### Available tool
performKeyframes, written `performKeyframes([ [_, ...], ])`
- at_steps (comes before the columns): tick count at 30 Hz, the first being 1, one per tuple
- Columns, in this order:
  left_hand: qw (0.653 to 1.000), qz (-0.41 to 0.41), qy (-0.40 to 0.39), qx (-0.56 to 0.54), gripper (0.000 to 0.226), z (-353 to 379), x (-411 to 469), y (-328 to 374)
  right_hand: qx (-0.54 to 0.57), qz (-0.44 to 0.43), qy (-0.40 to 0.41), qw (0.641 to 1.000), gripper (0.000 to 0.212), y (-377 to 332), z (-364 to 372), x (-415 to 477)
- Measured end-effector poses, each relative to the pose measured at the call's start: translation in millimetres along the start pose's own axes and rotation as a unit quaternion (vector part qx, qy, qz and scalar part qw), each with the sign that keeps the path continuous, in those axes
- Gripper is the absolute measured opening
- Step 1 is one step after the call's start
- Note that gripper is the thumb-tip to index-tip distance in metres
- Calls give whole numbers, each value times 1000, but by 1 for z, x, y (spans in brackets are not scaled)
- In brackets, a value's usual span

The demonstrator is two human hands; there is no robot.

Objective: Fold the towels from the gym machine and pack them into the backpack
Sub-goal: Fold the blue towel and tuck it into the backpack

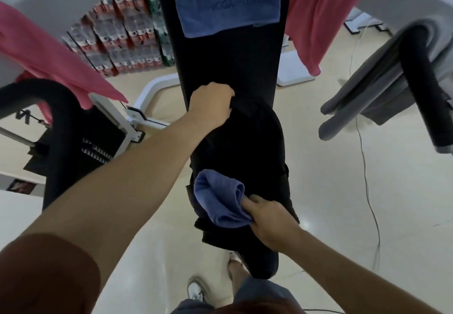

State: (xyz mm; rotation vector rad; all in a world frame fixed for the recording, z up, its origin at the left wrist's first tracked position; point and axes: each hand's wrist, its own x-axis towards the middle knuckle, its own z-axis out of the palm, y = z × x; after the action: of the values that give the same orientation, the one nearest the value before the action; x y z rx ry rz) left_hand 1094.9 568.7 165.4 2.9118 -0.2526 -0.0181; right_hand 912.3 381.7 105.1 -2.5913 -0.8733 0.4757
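A black backpack [247, 147] lies on the machine's long black bench [228, 63]. My left hand [211, 103] grips the backpack's top edge at its far end. My right hand [272, 220] holds a folded blue towel [218, 198] at the backpack's near end, half tucked against the dark fabric. Another blue towel [228, 2] with printed lettering lies flat on the bench further up. A pink towel [49, 54] hangs over the left arm of the machine, a second pink towel [321, 14] hangs at upper right, and a grey towel [367, 93] drapes over the right handle.
A black padded handle [49, 117] curves at the left and another [421, 88] at the right. Stacked packs of bottles [122, 34] stand on the floor behind. A thin cable [367, 191] runs across the pale floor on the right. My shoes [196, 289] show below.
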Motion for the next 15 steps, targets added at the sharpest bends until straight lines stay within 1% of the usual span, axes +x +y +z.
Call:
performKeyframes([
  [2, 1000, -3, 12, 12, 17, -7, 5, -13, 54, -4, -30, 998, 36, 6, -12, 12],
  [4, 999, -14, 35, 14, 14, -7, 9, -26, 95, 0, -56, 994, 33, 7, -19, 19],
  [5, 999, -20, 36, 10, 16, -4, 11, -31, 119, 3, -67, 991, 31, 8, -19, 23],
  [6, 999, -25, 27, -4, 26, 2, 12, -37, 136, 9, -82, 987, 30, 8, -19, 27],
  [8, 995, -49, -22, -85, 55, 17, 12, -43, 140, 31, -101, 985, 35, 12, -17, 38],
  [9, 990, -62, -39, -125, 65, 22, 7, -43, 132, 45, -95, 986, 37, 17, -19, 46],
  [10, 988, -69, -25, -138, 70, 25, -2, -43, 119, 54, -85, 988, 37, 22, -24, 55],
  [11, 990, -66, 23, -126, 71, 25, -16, -39, 106, 55, -79, 990, 36, 28, -29, 64],
  [12, 987, -54, 94, -118, 69, 24, -32, -34, 100, 52, -81, 990, 34, 34, -34, 72],
  [13, 979, -36, 144, -143, 68, 22, -51, -28, 100, 49, -89, 990, 33, 40, -38, 80],
  [14, 970, -16, 130, -206, 69, 22, -69, -21, 96, 45, -105, 989, 32, 44, -40, 85],
  [15, 960, 1, 48, -277, 73, 20, -86, -11, 90, 36, -118, 988, 34, 46, -42, 89],
])
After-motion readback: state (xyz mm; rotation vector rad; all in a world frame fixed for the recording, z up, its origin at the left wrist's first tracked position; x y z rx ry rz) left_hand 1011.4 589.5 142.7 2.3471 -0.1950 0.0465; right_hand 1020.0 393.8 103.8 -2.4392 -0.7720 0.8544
